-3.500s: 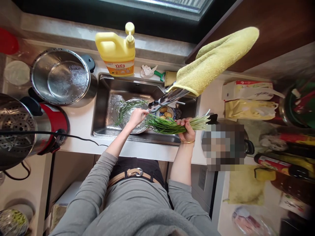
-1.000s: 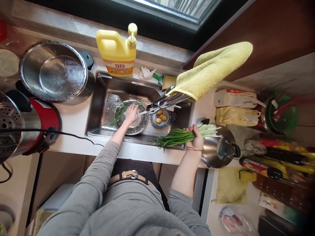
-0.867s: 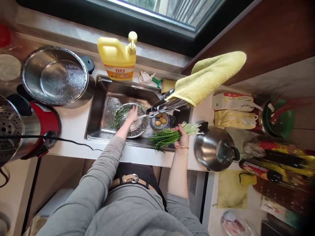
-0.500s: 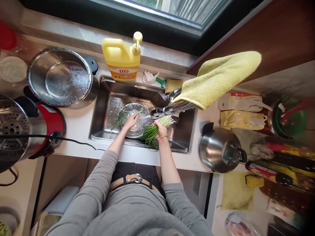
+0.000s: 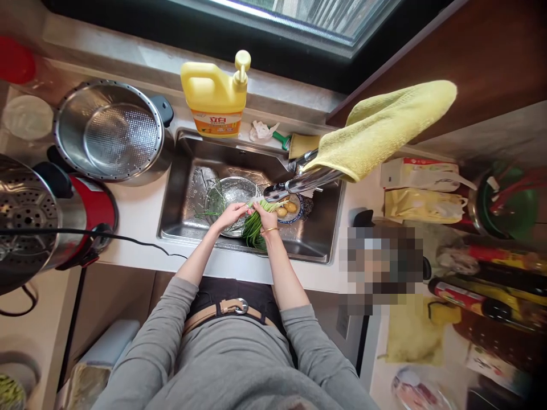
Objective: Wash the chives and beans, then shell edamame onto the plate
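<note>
My right hand (image 5: 266, 218) is closed around a bunch of scallions (image 5: 253, 232) over the sink. The green leaves hang down towards the sink's front edge, and the pale ends point right, under the tap. My left hand (image 5: 233, 216) meets it from the left, fingertips pinched on the scallions beside the right thumb; the exact stalk in that pinch is too small to make out. Beneath both hands sits a round metal bowl (image 5: 222, 187), wet, with loose green stalks (image 5: 207, 214) at its left side.
A plate with potatoes (image 5: 291, 208) is in the sink (image 5: 310, 250), right of my hands. The tap (image 5: 294, 185) reaches over it, draped with a yellow cloth (image 5: 384, 131). Behind stands a yellow detergent jug (image 5: 216, 102); left are a steel pot (image 5: 109, 131) and a red cooker (image 5: 92, 210).
My left hand has moved right, from over the bowl to the bunch. The right hand has shifted slightly left with the scallions and turned them, uncovering the potatoes.
</note>
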`<state>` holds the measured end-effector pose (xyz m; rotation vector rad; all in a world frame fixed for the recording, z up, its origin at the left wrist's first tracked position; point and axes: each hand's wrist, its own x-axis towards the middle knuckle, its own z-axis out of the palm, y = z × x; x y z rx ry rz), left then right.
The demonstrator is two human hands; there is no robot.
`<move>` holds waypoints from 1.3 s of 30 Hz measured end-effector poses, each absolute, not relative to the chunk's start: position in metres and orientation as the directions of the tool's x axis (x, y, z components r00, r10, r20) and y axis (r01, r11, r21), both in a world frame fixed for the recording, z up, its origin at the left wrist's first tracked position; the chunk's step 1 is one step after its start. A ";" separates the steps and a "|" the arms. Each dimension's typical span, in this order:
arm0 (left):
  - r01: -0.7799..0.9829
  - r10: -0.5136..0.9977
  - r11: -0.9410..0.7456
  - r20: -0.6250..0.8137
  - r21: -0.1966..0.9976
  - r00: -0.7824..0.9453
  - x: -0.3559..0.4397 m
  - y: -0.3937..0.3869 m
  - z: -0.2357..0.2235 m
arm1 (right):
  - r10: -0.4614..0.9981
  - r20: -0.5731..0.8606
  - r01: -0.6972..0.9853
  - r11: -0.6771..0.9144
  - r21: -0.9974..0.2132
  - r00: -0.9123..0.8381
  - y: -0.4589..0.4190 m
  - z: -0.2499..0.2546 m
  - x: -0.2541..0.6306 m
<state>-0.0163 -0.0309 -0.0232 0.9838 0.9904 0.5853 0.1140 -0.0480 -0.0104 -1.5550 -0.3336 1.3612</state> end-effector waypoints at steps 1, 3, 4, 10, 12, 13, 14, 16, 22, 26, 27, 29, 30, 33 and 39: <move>0.023 0.790 0.456 -0.417 0.890 0.449 -0.016 -0.032 -0.022 | 0.746 -0.588 -0.401 -0.458 -0.793 0.313 -0.048 -0.010 0.114; 0.047 0.793 0.446 -0.419 0.894 0.442 -0.016 -0.034 -0.021 | 0.759 -0.590 -0.408 -0.463 -0.787 0.275 -0.048 -0.009 0.115; 0.059 0.791 0.442 -0.420 0.895 0.444 -0.016 -0.034 -0.020 | 0.766 -0.590 -0.405 -0.469 -0.785 0.255 -0.048 -0.008 0.116; 0.119 0.857 0.467 -0.482 0.876 0.181 -0.024 -0.030 -0.022 | 0.769 -0.595 -0.360 -0.500 -0.787 0.234 -0.046 -0.009 0.119; 0.232 0.856 0.502 -0.517 0.833 0.003 -0.024 -0.025 -0.020 | 0.771 -0.598 -0.351 -0.510 -0.786 0.219 -0.046 -0.008 0.119; 0.313 0.846 0.523 -0.528 0.793 -0.076 -0.024 -0.023 -0.019 | 0.769 -0.602 -0.348 -0.516 -0.783 0.213 -0.047 -0.007 0.120; 0.398 0.835 0.539 -0.532 0.742 -0.140 -0.023 -0.021 -0.016 | 0.767 -0.608 -0.344 -0.525 -0.778 0.204 -0.048 -0.006 0.120; 0.543 0.836 0.525 -0.517 0.655 -0.185 -0.019 -0.018 -0.009 | 0.767 -0.615 -0.331 -0.540 -0.773 0.184 -0.049 -0.004 0.121; 0.427 0.900 0.341 -0.422 0.838 0.109 -0.005 -0.014 0.003 | 0.788 -0.587 -0.294 -0.526 -0.798 0.184 -0.048 0.000 0.122; 0.028 0.873 0.436 -0.430 0.900 0.232 0.011 -0.017 -0.006 | 0.797 -0.573 -0.296 -0.510 -0.808 0.192 -0.053 0.003 0.123; -0.037 0.872 0.456 -0.439 0.889 0.217 0.016 -0.018 -0.008 | 0.800 -0.570 -0.309 -0.503 -0.807 0.186 -0.055 0.004 0.124; -0.126 0.871 0.483 -0.461 0.867 0.167 0.026 -0.020 -0.010 | 0.800 -0.572 -0.337 -0.496 -0.800 0.182 -0.059 0.006 0.126; -0.159 0.869 0.493 -0.473 0.855 0.146 0.031 -0.021 -0.010 | 0.797 -0.575 -0.351 -0.493 -0.796 0.185 -0.060 0.007 0.127; -0.218 0.865 0.503 -0.487 0.837 0.125 0.040 -0.021 -0.008 | 0.793 -0.568 -0.386 -0.464 -0.797 0.221 -0.062 0.006 0.130; -0.061 0.902 0.407 -0.391 0.911 0.185 0.038 -0.021 -0.008 | 0.737 -0.577 -0.398 -0.441 -0.805 0.351 -0.052 -0.003 0.131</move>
